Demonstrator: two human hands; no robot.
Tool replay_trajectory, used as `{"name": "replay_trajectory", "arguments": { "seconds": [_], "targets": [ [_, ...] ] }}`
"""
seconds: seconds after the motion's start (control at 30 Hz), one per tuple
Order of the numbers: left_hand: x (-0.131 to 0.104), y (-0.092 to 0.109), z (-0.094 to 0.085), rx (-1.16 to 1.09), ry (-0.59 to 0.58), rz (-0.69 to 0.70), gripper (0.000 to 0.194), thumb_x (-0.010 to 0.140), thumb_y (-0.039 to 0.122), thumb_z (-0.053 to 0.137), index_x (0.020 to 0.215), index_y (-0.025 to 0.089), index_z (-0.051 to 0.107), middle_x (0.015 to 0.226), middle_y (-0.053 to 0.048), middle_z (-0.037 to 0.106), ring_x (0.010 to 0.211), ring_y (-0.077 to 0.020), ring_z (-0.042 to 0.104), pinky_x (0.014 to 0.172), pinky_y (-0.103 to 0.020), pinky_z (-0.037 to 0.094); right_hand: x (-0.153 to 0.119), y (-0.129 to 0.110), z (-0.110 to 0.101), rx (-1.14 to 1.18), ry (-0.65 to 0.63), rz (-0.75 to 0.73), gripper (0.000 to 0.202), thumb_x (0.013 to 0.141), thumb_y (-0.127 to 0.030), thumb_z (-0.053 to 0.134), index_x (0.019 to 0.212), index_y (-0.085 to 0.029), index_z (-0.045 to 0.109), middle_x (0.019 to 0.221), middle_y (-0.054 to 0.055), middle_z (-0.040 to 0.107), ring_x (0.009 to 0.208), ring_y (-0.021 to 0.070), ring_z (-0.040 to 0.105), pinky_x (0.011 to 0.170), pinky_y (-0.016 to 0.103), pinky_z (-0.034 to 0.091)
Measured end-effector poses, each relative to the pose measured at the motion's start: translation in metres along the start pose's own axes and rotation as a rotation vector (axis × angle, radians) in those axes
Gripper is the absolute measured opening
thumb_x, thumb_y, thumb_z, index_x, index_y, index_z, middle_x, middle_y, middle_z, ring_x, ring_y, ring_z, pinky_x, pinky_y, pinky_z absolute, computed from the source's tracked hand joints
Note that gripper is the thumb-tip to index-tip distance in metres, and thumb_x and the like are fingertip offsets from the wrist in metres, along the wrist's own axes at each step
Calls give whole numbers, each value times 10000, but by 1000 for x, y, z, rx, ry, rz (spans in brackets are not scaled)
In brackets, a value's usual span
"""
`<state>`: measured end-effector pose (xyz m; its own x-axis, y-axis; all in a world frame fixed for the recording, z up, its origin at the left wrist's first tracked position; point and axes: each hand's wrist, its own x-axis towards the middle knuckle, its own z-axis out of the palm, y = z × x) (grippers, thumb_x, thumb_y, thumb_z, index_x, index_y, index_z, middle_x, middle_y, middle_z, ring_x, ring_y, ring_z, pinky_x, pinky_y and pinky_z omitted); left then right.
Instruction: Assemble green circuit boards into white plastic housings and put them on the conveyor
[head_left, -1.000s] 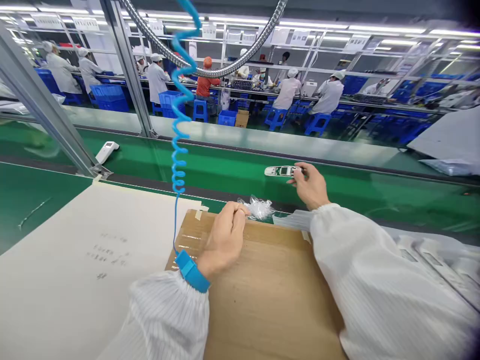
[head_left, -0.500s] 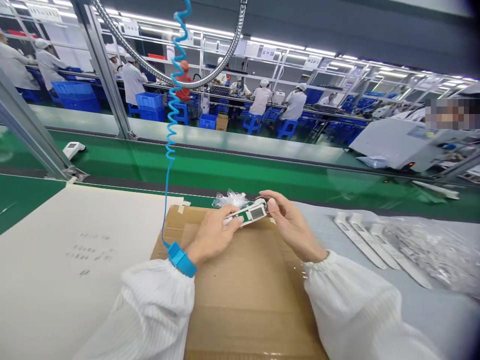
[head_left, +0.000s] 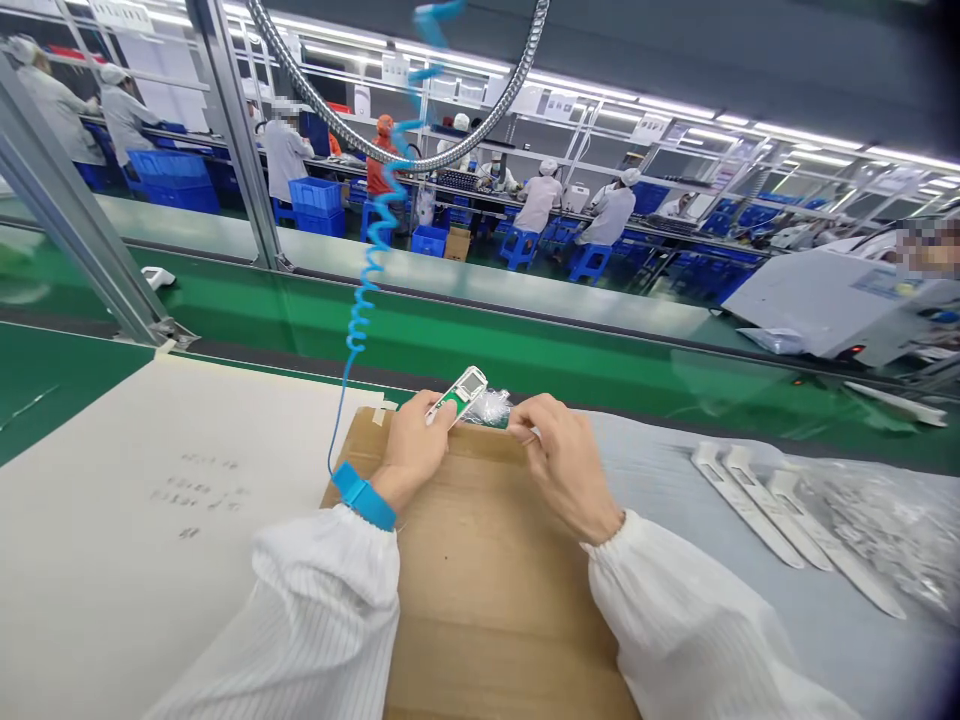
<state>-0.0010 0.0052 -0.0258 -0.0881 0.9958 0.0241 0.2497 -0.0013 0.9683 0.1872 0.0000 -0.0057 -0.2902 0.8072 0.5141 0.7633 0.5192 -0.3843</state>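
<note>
My left hand [head_left: 415, 447] grips a white handheld device housing [head_left: 471, 384], its green circuit board and small grey display exposed. The device tilts with its display end pointing up and right, above the far edge of a cardboard box [head_left: 502, 580]. To the right, apart from the device, my right hand [head_left: 564, 458] is closed, thumb and fingers pinched together. Whatever it may hold is hidden. Between the hands, beyond the box edge, lies a bunch of clear plastic pieces [head_left: 493, 405]. A blue wrist strap [head_left: 363, 496] with a coiled cord circles my left wrist.
Several long white plastic shells [head_left: 750, 510] lie at the right beside a clear bag of small parts [head_left: 892, 530]. White paper with handwriting [head_left: 202, 500] covers the left side. A green conveyor belt [head_left: 525, 350] runs behind, carrying another white device [head_left: 157, 277]. Co-workers sit farther back.
My right hand has come off the device and moved down, its fingers now curled. My left hand has turned the device more upright. The view has shifted slightly.
</note>
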Motion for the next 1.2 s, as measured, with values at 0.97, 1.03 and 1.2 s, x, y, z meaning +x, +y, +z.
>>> {"name": "replay_trajectory", "arguments": {
  "seconds": [0.97, 1.03, 1.2],
  "targets": [
    [-20, 16, 6, 325, 81, 246, 140, 965, 253, 453, 1059, 252, 557, 921, -2, 678, 825, -199, 608, 643, -278, 327, 20, -36, 24, 1109, 170, 813, 444, 590, -574, 819, 753, -198, 648, 695, -22, 516, 634, 125, 366, 602, 282, 279],
    [-21, 15, 8, 432, 166, 248, 157, 967, 246, 451, 1085, 259, 553, 987, -14, 688, 898, -224, 624, 633, -287, 307, 21, -35, 25, 1057, 149, 760, 388, 648, -542, 776, 702, -198, 606, 686, -23, 494, 647, 130, 351, 622, 290, 266],
    [-24, 17, 12, 550, 239, 164, 160, 963, 242, 454, 1084, 267, 555, 997, -25, 704, 936, -265, 645, 607, -303, 282, 26, -36, 33, 825, 181, 643, 272, 760, -450, 643, 699, -200, 554, 670, -28, 463, 665, 142, 364, 658, 308, 277]
  ]
}}
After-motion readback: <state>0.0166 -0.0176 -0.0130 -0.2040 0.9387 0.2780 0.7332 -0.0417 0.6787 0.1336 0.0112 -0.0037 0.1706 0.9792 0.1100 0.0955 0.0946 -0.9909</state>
